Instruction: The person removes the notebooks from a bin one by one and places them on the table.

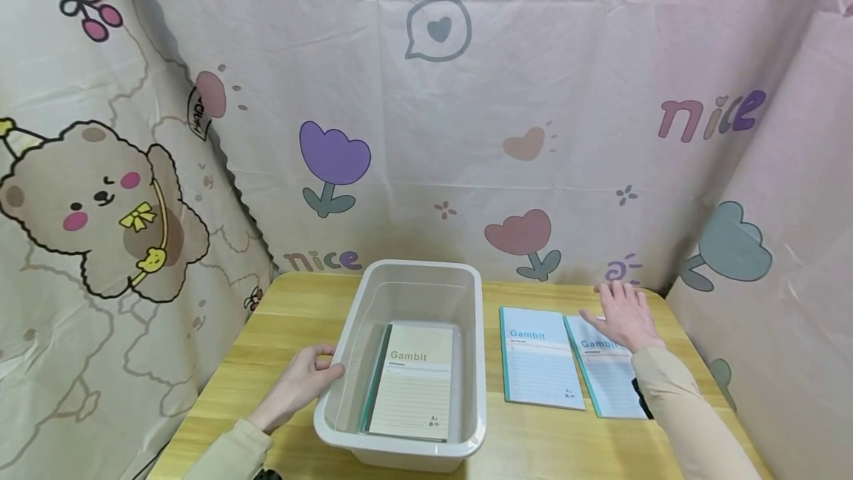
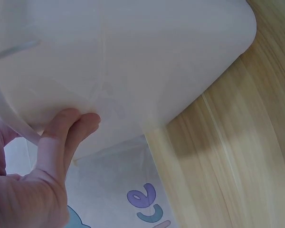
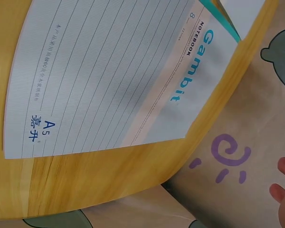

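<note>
A pale plastic bin (image 1: 481, 361) stands on the table with a cream Gambit notebook (image 1: 413, 391) lying inside it. My left hand (image 1: 303, 384) grips the bin's left rim; in the left wrist view its fingers (image 2: 57, 137) lie on the bin's outer wall. To the right of the bin are two bluish-white Gambit notebooks with teal spines, the nearer one (image 1: 541, 361) and a farther-right one (image 1: 609, 384). Over the top of the farther-right notebook hovers my right hand (image 1: 626, 317), fingers spread and holding nothing. The right wrist view shows only its fingertips at the edge.
The wooden table (image 1: 300, 310) is bordered behind and at the sides by a printed curtain (image 1: 426, 110). Under the cream notebook, a dark teal edge shows along its left side; whether it belongs to another notebook I cannot tell.
</note>
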The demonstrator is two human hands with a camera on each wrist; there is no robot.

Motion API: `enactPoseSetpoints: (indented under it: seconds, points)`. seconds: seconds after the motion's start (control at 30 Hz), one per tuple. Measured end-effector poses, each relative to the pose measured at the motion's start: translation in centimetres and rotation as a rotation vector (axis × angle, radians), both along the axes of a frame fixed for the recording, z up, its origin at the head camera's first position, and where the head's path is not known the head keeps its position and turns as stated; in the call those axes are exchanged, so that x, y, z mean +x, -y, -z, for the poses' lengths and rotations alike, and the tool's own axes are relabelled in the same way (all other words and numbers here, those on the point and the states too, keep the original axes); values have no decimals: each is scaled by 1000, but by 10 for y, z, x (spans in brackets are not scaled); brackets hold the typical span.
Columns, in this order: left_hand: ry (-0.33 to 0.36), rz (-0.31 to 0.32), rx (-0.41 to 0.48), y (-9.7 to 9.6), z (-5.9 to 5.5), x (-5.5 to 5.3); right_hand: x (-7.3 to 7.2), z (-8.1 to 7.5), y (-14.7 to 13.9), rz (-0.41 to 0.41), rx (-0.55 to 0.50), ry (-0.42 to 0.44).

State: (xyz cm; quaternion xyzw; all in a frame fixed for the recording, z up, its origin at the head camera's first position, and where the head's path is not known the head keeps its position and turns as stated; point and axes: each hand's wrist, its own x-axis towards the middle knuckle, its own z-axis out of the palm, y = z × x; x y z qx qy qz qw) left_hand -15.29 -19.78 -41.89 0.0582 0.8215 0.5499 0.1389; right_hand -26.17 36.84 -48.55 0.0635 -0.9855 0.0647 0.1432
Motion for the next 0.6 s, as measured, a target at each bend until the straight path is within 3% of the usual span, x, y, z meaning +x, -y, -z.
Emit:
enactPoseSetpoints:
  seconds: [0.37, 0.6]
  points:
    - [-2, 4, -3, 1, 1, 0, 2, -7, 13, 38, -26, 59]
    - [-1, -4, -6, 0, 1, -1, 3, -28, 46, 54, -82, 152]
